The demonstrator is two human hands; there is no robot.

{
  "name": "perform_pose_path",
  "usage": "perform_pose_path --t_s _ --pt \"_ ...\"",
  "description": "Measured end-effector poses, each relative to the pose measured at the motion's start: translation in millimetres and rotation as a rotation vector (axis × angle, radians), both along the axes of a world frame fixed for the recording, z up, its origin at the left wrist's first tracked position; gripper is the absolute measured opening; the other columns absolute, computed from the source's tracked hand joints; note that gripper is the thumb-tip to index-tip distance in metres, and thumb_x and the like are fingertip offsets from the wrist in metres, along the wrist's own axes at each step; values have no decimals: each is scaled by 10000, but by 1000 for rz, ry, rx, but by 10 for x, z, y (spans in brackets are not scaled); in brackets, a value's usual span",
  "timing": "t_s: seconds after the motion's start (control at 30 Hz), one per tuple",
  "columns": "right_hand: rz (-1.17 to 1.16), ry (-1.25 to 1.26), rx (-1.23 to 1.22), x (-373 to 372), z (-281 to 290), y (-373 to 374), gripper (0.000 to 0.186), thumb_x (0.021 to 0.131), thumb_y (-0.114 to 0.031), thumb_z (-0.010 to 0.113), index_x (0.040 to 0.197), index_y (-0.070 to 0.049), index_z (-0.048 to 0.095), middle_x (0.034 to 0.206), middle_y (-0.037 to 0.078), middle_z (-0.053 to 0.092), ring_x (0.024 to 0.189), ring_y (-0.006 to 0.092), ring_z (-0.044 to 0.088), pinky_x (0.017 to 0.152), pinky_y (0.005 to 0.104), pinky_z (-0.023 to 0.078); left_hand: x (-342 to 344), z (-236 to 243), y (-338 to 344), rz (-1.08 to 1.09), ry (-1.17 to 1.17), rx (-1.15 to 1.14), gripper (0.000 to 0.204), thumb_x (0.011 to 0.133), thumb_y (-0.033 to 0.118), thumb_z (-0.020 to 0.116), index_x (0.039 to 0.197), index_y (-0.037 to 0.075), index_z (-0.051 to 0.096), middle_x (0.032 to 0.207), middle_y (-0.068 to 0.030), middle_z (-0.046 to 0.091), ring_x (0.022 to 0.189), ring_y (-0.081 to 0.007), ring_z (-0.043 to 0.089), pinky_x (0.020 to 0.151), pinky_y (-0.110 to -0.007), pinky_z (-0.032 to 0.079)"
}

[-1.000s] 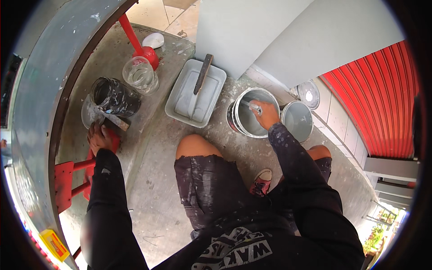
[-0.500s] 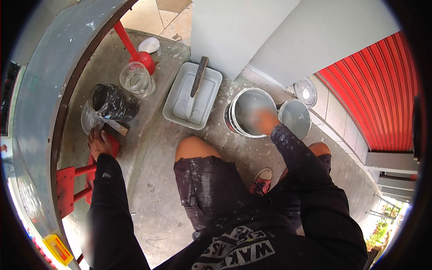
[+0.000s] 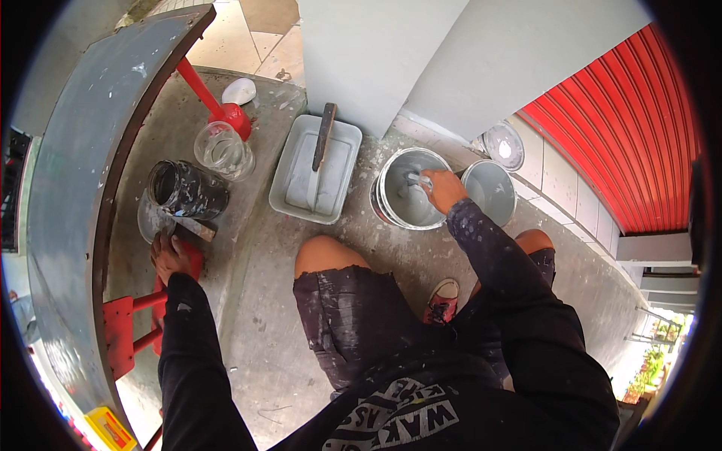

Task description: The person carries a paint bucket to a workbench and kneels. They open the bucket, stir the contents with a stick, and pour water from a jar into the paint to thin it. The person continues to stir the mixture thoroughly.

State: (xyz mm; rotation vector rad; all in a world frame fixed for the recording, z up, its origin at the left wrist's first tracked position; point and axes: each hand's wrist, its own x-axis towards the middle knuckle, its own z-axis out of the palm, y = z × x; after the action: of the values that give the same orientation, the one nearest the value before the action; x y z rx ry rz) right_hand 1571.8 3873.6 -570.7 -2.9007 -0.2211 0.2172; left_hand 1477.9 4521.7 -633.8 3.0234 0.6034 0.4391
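Observation:
My right hand (image 3: 445,189) is closed around the pale, paint-smeared handle of a tool (image 3: 420,180) over the mouth of a bucket (image 3: 382,201). The tool reaches into the bucket toward grey paint; its lower end is unclear. At the left, my left hand (image 3: 171,255) rests with fingers stretched out on a red metal part (image 3: 194,259), holding nothing. Just ahead of those fingers lie a round clear lid (image 3: 150,219) and a flat tool with a wooden end (image 3: 197,228). Behind them is a dark, paint-splashed jar (image 3: 192,192).
A paint tray (image 3: 282,188) stands ahead, a dark-handled brush or scraper (image 3: 324,139) across it. A second bucket (image 3: 496,197) sits right of the first, near a round lid (image 3: 502,146). A clear plastic container (image 3: 226,154) and a grey tabletop (image 3: 83,173) on red legs are left.
My right hand has risen slightly and slowed from a blur; the tool in it now shows. My left hand stays on the red part. The view has shifted a little.

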Motion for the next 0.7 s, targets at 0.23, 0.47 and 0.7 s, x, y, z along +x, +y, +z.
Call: perform_pose_path --t_s 0.23,0.47,0.7 --pt "-58 198 14 -180 -48 -4 335 922 -253 677 1179 -38 692 1037 225 697 1035 412 628 946 488 502 -3 -83 82 -14 -15 8 435 989 310 515 1337 61 592 1369 -165 581 1274 -389 513 1072 -498 398" --pt "-85 310 178 -261 45 81 362 916 -391 693 1180 -146 722 1232 199 652 1206 397 534 1063 463 419 -22 -118 140 -11 -19 12 439 991 317 511 1343 66 588 1377 -161 576 1279 -393 509 1074 -503 393" --pt "32 320 182 -209 -1 4 316 935 -367 677 1175 -165 718 1188 152 679 1187 400 539 1058 458 417 -2 -52 63 -13 9 -1 444 995 319 508 1352 64 581 1385 -166 570 1285 -395 504 1076 -504 391"
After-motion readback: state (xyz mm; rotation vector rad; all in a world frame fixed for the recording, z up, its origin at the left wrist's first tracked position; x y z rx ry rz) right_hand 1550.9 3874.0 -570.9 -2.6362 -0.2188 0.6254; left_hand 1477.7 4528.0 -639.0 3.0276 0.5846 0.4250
